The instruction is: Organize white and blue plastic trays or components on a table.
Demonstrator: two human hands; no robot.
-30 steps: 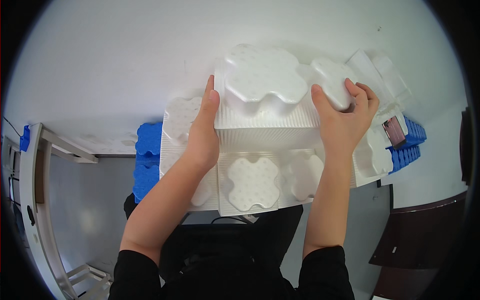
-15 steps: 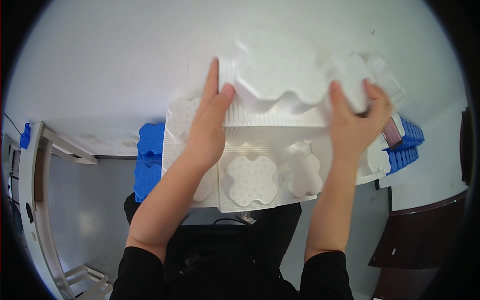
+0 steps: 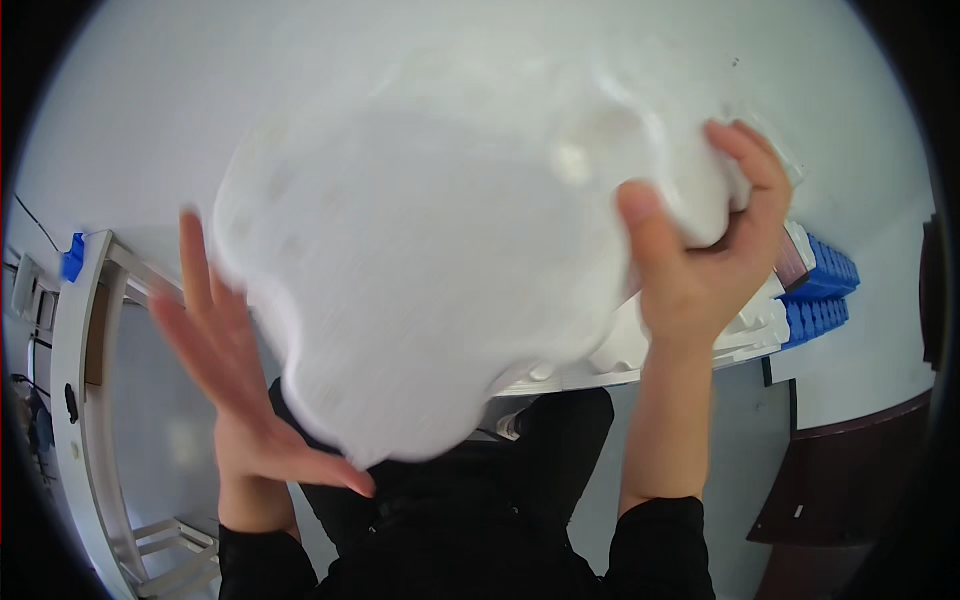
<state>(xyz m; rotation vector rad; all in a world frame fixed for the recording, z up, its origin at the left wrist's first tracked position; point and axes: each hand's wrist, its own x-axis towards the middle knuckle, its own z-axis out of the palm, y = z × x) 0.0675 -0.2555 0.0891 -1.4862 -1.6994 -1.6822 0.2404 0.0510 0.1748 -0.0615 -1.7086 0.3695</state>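
A large white moulded plastic tray (image 3: 430, 240) with wavy edges and raised lobes fills the middle of the head view, tilted up and blurred. My right hand (image 3: 710, 260) grips its right side, thumb in front and fingers curled over a lobe. At its left edge my left hand (image 3: 235, 390) has spread, stretched fingers, slightly smeared by motion. The left thumb lies by the tray's lower corner; whether it touches, I cannot tell. More white trays (image 3: 625, 350) lie beneath and to the right, mostly hidden by the raised one.
Blue moulded trays (image 3: 825, 285) stick out at the right end of the work surface. A pale wooden frame (image 3: 90, 400) stands on the left, and dark reddish-brown furniture (image 3: 850, 480) on the right. A white wall (image 3: 330, 50) rises behind.
The white tray has come up and towards me, swinging left, and now covers the trays below. My left hand has moved left and down, its fingers spreading; my right hand keeps its grip.
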